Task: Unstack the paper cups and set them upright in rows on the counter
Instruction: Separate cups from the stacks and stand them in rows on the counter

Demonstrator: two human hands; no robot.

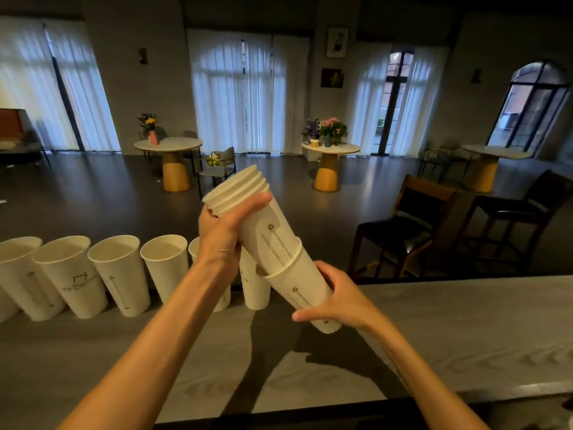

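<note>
A tilted stack of white paper cups (263, 225) hangs above the counter, rims pointing up and away. My left hand (221, 234) grips the stack just under its rims. My right hand (336, 301) is wrapped around the lowest cup (302, 290), which has slid partly off the stack's bottom end. Several white cups (116, 271) stand upright in one row along the far edge of the grey wood-grain counter (465, 330), from the far left to just behind my left forearm. The last cups of that row are partly hidden by my arm and the stack.
The counter stretches bare to the right of the row. Beyond its far edge are dark chairs (412, 231) and round tables with flower vases (330, 150) in a dim room. A dark ledge runs along the counter's near edge.
</note>
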